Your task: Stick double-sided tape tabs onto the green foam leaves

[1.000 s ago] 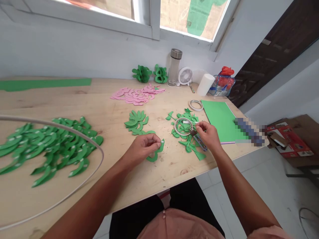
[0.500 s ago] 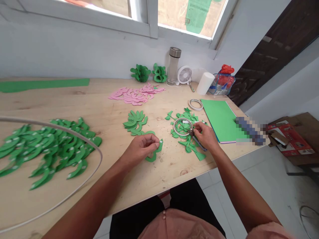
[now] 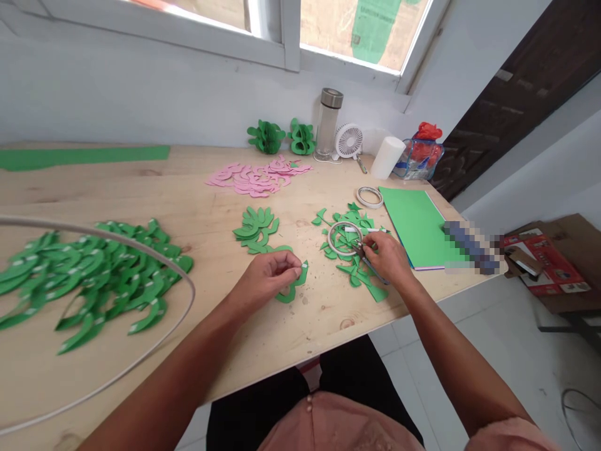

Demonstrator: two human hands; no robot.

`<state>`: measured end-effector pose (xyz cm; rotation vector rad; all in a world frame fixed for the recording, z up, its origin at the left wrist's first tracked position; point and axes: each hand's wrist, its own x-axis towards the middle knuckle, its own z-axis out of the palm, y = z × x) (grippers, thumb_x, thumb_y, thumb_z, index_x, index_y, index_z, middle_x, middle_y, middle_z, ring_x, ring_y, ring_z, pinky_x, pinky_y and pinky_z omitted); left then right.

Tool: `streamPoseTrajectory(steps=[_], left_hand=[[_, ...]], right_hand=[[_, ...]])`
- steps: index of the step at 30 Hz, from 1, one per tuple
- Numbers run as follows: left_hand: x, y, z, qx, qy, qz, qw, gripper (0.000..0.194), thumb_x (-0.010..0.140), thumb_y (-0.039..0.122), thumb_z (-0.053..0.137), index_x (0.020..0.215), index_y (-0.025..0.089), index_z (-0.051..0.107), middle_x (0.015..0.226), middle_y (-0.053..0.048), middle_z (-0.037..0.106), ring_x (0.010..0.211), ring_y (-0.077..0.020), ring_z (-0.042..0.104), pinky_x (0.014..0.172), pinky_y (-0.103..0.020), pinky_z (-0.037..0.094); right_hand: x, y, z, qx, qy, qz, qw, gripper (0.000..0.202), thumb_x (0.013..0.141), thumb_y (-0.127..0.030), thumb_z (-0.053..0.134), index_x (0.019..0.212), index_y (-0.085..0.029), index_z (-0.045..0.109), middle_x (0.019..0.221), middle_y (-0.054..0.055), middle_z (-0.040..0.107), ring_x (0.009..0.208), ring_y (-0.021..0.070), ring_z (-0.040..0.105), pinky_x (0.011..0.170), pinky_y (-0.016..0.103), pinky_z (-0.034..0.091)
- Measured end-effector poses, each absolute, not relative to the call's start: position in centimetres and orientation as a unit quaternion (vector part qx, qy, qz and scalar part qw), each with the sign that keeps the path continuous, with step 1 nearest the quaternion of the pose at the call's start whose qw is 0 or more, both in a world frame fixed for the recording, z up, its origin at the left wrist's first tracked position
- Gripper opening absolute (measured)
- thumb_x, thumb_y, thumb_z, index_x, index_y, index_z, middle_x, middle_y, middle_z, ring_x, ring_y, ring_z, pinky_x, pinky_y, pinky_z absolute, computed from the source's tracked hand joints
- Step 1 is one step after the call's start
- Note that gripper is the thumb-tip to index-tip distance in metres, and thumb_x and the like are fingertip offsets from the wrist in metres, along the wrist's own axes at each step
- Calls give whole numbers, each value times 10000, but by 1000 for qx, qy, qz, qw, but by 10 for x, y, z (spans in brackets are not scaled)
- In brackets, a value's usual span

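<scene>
My left hand [image 3: 272,275] pinches a curved green paper cutout [image 3: 287,295] with a small white piece of tape at its tip. The cutout hangs just above the wooden table's front part. My right hand [image 3: 387,255] has its fingers closed at the right rim of a roll of white tape [image 3: 329,241], which rests over green paper scraps [image 3: 355,275]. A dark-handled tool, probably scissors [image 3: 374,271], lies partly under that hand. Behind my left hand sits a small stack of green petal-shaped cutouts [image 3: 256,227].
Many taped green strips [image 3: 113,275] pile up at left, behind a pale curved cable [image 3: 190,300]. Pink cutouts [image 3: 258,178], a glass bottle [image 3: 327,125] and a small fan [image 3: 349,141] stand farther back. A second tape roll [image 3: 370,197] lies near green paper sheets [image 3: 413,225].
The fingers of my right hand have shifted slightly at the tape roll. My left hand keeps its pinch on the green cutout. The view has moved a little.
</scene>
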<state>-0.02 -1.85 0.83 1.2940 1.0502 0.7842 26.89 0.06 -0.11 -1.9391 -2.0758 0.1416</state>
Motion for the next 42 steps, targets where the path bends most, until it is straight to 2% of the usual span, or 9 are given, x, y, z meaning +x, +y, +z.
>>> streamPoseTrajectory(steps=[11, 23, 42], left_hand=[[0, -19, 9, 568, 452, 337, 599, 186, 711, 337, 619, 704, 165, 547, 593, 33, 479, 484, -68, 420, 428, -180, 372], [-1, -17, 8, 574, 450, 338, 595, 169, 702, 325, 620, 698, 169, 557, 591, 32, 506, 480, -73, 449, 430, -183, 405], [-1, -17, 8, 569, 448, 343, 598, 170, 695, 324, 628, 693, 166, 566, 597, 30, 511, 495, -75, 460, 439, -186, 421]], right_hand=[[253, -1, 10, -674, -735, -17, 73, 78, 858, -231, 542, 856, -197, 612, 914, 73, 671, 908, 218, 579, 748, 302, 379], [243, 5, 19, -691, -720, -62, -34, 140, 882, -285, 505, 888, -195, 612, 970, 103, 688, 893, 241, 620, 658, 307, 379], [242, 6, 17, -718, -694, -49, -24, 211, 887, -252, 437, 878, -197, 641, 929, 101, 708, 839, 234, 640, 612, 295, 362]])
